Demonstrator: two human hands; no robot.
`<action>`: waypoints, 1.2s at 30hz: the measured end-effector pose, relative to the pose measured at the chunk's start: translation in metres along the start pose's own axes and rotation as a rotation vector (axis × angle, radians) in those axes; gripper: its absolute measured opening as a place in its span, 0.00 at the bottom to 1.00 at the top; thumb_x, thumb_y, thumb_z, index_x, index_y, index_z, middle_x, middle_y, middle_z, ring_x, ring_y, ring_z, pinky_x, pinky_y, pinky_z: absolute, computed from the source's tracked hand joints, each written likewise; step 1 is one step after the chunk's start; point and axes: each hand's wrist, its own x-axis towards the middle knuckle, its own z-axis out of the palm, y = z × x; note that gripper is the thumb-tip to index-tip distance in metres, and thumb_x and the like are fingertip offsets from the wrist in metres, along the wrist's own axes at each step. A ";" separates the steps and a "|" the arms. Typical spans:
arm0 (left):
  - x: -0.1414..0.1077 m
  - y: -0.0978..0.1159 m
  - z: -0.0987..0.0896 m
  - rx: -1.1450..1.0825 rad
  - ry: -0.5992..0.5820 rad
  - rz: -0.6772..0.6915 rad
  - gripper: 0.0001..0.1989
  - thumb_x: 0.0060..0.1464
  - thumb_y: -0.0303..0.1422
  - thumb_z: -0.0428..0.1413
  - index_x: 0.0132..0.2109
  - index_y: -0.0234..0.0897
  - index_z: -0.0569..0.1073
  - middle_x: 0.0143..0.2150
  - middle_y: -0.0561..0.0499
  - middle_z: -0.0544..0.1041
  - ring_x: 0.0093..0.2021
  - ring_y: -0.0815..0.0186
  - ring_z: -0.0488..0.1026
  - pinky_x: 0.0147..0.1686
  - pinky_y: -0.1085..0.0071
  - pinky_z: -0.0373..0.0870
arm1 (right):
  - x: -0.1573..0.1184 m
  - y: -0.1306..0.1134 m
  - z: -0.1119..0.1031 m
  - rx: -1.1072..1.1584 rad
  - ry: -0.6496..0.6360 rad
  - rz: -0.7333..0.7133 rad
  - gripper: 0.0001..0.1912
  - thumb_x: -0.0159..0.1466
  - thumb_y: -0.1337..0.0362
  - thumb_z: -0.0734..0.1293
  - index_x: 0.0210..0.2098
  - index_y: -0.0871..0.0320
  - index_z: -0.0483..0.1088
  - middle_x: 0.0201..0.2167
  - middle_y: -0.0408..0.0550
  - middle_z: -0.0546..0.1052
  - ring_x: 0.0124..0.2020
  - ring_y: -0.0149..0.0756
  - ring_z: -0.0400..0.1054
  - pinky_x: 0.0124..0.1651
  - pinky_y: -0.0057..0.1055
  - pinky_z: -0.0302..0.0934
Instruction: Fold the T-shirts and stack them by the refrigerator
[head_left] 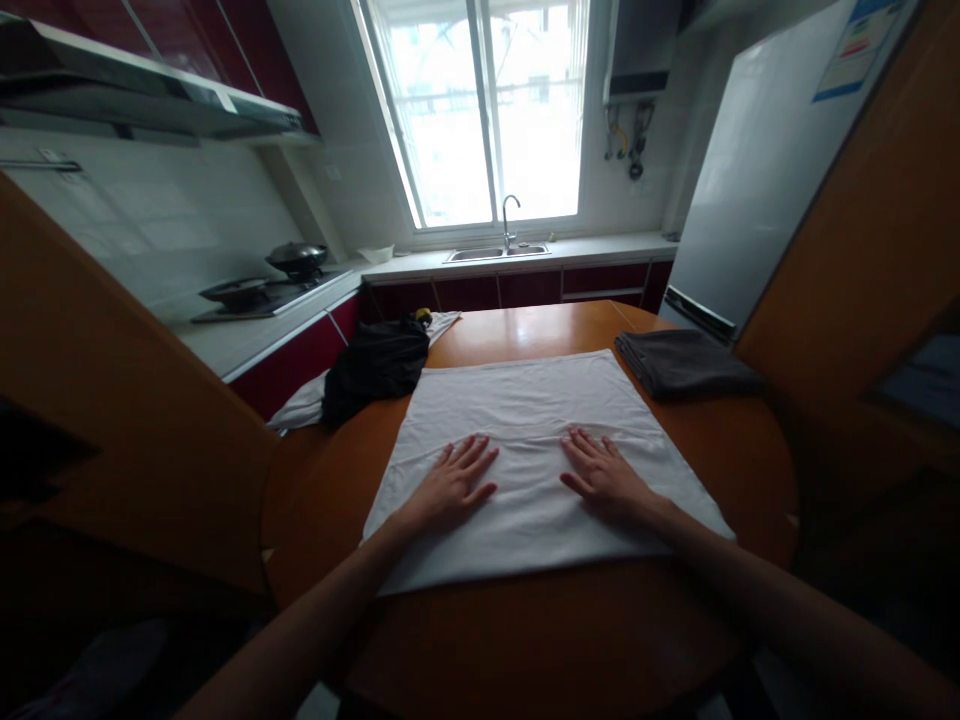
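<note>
A white cloth (pixel 525 395) lies spread out on the round wooden table (pixel 555 640), with light wrinkles across its middle. It looks like a folded garment or sheet, but I cannot tell which. My left hand (pixel 454 480) rests flat on the left half of the cloth, fingers spread. On the right half, my right hand (pixel 600 475) lies palm down with its fingers apart. Both hands touch the fabric without gripping it. A crease runs between the fingertips of the two hands.
A folded dark grey cloth (pixel 686 362) sits at the table's right. Heaped black fabric (pixel 379 365) and white fabric (pixel 300 403) lie at the left edge. Beyond are a counter with a sink (pixel 499 253), a stove with a pan (pixel 296 258), and a fridge (pixel 757 170).
</note>
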 end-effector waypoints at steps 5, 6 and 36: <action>0.000 0.000 -0.002 -0.014 -0.016 -0.007 0.34 0.68 0.55 0.40 0.74 0.47 0.52 0.76 0.48 0.45 0.75 0.52 0.41 0.70 0.47 0.42 | -0.002 0.022 0.001 -0.052 0.010 0.087 0.37 0.72 0.42 0.47 0.73 0.55 0.49 0.74 0.53 0.47 0.75 0.47 0.37 0.72 0.59 0.31; 0.000 -0.001 -0.001 -0.015 -0.016 -0.007 0.34 0.68 0.55 0.41 0.74 0.47 0.52 0.76 0.48 0.45 0.75 0.52 0.41 0.70 0.47 0.41 | -0.002 0.029 0.001 -0.062 0.015 0.117 0.37 0.72 0.42 0.46 0.73 0.54 0.49 0.74 0.53 0.47 0.75 0.48 0.37 0.71 0.59 0.32; 0.004 -0.005 0.007 -0.037 0.025 -0.014 0.33 0.67 0.55 0.42 0.73 0.50 0.53 0.76 0.51 0.47 0.75 0.53 0.43 0.70 0.48 0.44 | -0.009 0.052 -0.017 -0.057 -0.030 -0.021 0.33 0.73 0.46 0.50 0.73 0.52 0.51 0.74 0.53 0.47 0.75 0.48 0.38 0.71 0.58 0.37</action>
